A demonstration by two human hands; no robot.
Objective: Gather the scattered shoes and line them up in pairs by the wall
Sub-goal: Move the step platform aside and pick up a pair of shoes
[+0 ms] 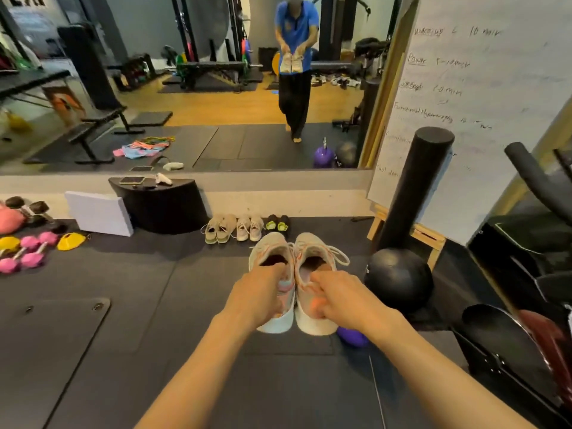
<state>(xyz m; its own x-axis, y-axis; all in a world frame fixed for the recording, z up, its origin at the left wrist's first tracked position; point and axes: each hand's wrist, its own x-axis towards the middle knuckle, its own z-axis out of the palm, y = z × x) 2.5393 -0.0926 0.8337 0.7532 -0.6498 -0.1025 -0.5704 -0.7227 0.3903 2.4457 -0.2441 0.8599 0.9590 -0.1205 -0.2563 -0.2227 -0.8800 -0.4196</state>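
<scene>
I hold a pair of pale sneakers with orange laces side by side above the dark floor mat. My left hand (258, 300) grips the heel of the left sneaker (272, 252). My right hand (337, 297) grips the heel of the right sneaker (315, 252). By the wall under the mirror stand three pairs in a row: beige sneakers (218, 228), white-pink sneakers (249, 227) and black shoes with yellow-green insoles (278, 225). The held pair hangs just in front of that row, toward its right end.
A black medicine ball (399, 278) and an upright black foam roller (414, 187) stand to the right, with a whiteboard (470, 97) behind. A black curved block (161, 205), a white foam block (99, 213), pink dumbbells (29, 252) and yellow cones (71, 241) lie left. A purple object (351, 335) sits below the sneakers.
</scene>
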